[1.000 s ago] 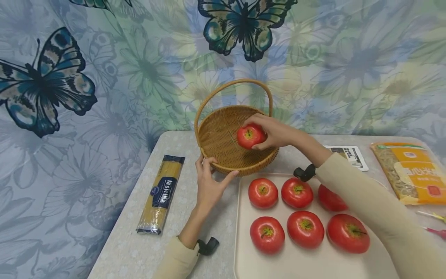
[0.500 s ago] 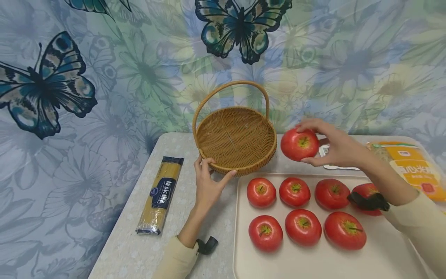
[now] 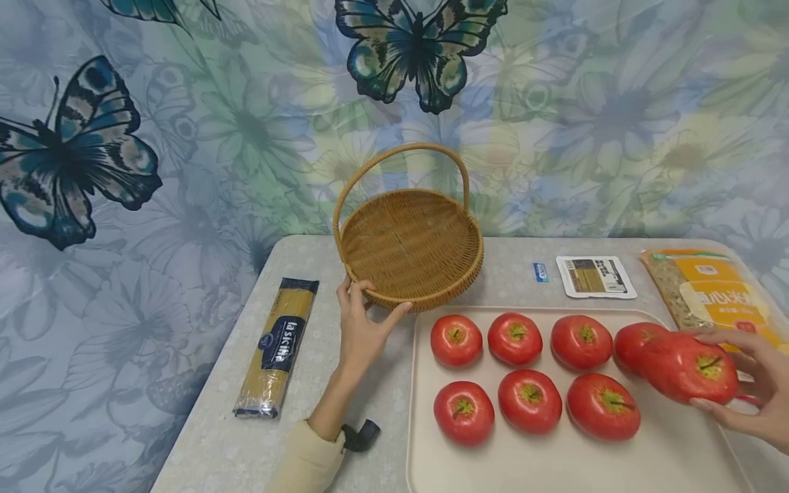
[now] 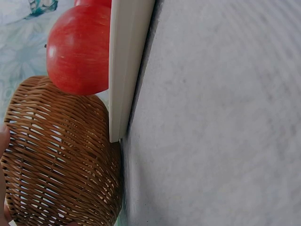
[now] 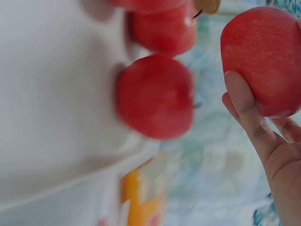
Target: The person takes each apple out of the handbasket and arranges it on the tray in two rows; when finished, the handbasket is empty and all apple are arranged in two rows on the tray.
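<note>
A brown wicker basket (image 3: pixel 409 239) with an arched handle stands at the back middle of the table, its inside bare. My left hand (image 3: pixel 362 335) grips its front rim, thumb on the right and fingers on the left. At the far right, my right hand (image 3: pixel 761 387) holds a red apple (image 3: pixel 690 366) above the tray (image 3: pixel 524 462). In the right wrist view, fingers curl round this apple (image 5: pixel 263 61). Several other red apples sit in two rows on the cream tray, one of them (image 3: pixel 635 342) partly hidden behind the held apple.
A pack of spaghetti (image 3: pixel 277 348) lies left of the left hand. Behind the tray are a small blue packet (image 3: pixel 540 272) and a white flat pack (image 3: pixel 595 276). An orange and clear food bag (image 3: pixel 709 287) lies at the back right. A patterned butterfly cloth (image 3: pixel 246 137) hangs behind the table.
My right hand has carried the apple out of the basket, rightward and toward me over the tray's right side. My left hand stays on the basket rim.
</note>
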Demonstrator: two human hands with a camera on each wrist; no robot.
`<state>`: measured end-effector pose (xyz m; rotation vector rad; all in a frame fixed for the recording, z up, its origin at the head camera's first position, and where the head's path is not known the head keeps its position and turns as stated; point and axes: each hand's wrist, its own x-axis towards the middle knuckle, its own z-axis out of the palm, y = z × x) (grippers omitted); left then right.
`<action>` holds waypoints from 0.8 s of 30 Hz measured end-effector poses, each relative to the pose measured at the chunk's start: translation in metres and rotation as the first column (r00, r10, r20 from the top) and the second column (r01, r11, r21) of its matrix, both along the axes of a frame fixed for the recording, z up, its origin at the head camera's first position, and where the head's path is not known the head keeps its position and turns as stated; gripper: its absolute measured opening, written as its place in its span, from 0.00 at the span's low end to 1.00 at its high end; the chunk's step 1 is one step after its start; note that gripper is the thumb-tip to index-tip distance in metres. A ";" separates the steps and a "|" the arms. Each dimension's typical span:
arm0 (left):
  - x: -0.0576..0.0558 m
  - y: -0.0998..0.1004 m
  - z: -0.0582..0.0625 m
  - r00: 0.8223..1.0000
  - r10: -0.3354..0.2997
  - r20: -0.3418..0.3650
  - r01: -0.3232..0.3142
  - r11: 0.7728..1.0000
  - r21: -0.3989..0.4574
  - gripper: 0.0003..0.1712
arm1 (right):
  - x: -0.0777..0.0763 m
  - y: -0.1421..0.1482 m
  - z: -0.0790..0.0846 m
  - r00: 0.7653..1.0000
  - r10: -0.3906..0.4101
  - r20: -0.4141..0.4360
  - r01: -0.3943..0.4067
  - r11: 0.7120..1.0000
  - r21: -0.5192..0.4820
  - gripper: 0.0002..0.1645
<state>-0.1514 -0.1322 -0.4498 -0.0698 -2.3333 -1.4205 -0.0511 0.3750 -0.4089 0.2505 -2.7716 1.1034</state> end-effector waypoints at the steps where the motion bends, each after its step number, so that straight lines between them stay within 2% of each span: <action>1: 0.000 -0.001 0.000 1.000 0.002 0.002 -0.002 1.000 0.002 0.37 | 0.006 0.003 -0.005 0.999 -0.032 0.010 0.032 0.999 0.001 0.59; 5: 0.001 -0.002 0.000 1.000 0.006 0.010 -0.006 1.000 0.008 0.39 | 0.020 0.011 -0.024 0.996 -0.084 0.029 0.084 0.996 0.000 0.59; 14: 0.001 -0.002 -0.002 1.000 0.009 0.010 -0.009 1.000 0.013 0.38 | 0.024 0.012 -0.051 0.985 -0.087 0.150 0.088 0.996 0.004 0.50; 20: 0.000 -0.001 -0.001 1.000 0.006 0.025 -0.006 1.000 0.014 0.39 | 0.027 0.013 -0.063 0.962 -0.047 0.269 0.039 0.999 0.034 0.47; 24: 0.000 -0.002 -0.001 1.000 0.005 0.018 -0.005 1.000 0.007 0.38 | 0.027 0.011 -0.065 0.958 -0.021 0.285 0.011 0.999 0.035 0.44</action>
